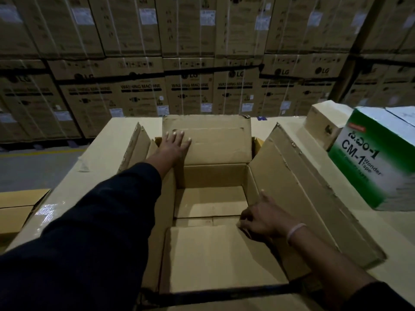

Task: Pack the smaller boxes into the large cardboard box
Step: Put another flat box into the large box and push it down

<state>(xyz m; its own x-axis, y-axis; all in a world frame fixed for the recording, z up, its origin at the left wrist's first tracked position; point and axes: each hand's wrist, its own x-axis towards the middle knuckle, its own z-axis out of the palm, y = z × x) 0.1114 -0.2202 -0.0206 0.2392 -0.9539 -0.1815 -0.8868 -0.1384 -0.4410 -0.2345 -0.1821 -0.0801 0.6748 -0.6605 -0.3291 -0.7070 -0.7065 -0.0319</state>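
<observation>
The large cardboard box (294,180) stands open in front of me on a cardboard-covered surface, its four flaps spread out. My left hand (174,145) lies flat with fingers apart on the far flap (215,142). My right hand (261,218) reaches inside along the right wall, its fingers curled on the corner of a plain brown smaller box (213,259) lying in the near half. The far half of the box floor (208,200) is bare. A small brown box (325,122) and a green-and-white box marked CM-1 (372,160) sit outside at the right.
Tall stacks of washing machine cartons (190,90) form a wall behind the work surface (98,158). More flat brown cartons (18,207) lie lower at the left. A strip of concrete floor (33,167) shows at the far left.
</observation>
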